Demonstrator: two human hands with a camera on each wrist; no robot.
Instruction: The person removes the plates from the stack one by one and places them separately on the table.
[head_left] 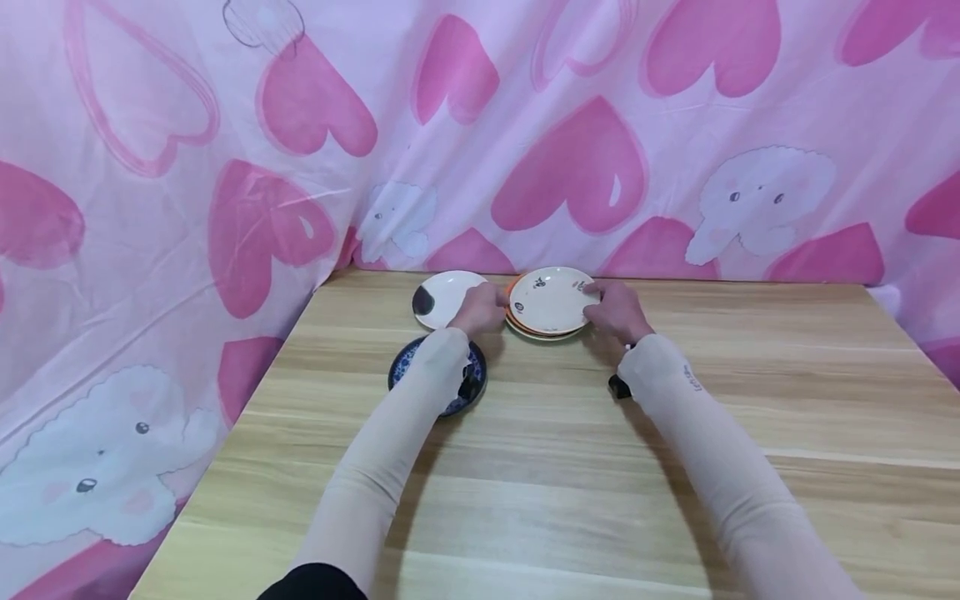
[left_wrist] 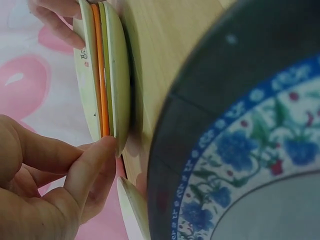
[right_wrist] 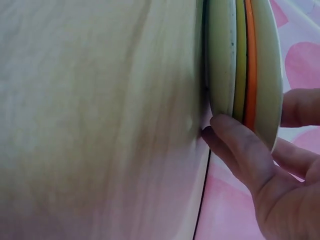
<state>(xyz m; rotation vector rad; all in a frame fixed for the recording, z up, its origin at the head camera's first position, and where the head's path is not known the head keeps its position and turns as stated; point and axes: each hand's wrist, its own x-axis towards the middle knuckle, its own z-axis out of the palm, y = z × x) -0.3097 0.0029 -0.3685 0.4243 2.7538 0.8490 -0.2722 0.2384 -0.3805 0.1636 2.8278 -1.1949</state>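
Several plates lie in a stack (head_left: 551,304) near the table's back edge, the top one cream with small printed figures. Below it, an orange-rimmed plate (left_wrist: 100,75) and a yellow-green-rimmed plate (right_wrist: 240,65) show edge-on. At the stack's left side my left hand (head_left: 482,310) pinches the rims with thumb and fingertips. From the right, my right hand (head_left: 618,311) grips the stack, some fingers at the top plate and others low at the bottom plate's rim. A white plate with a dark patch (head_left: 442,292) lies left of the stack, partly behind my left hand.
A dark blue plate with a floral band (head_left: 405,364) sits under my left forearm, partly hidden by it. The wooden table (head_left: 555,467) meets a pink heart-patterned cloth (head_left: 570,167) at its back and left edges.
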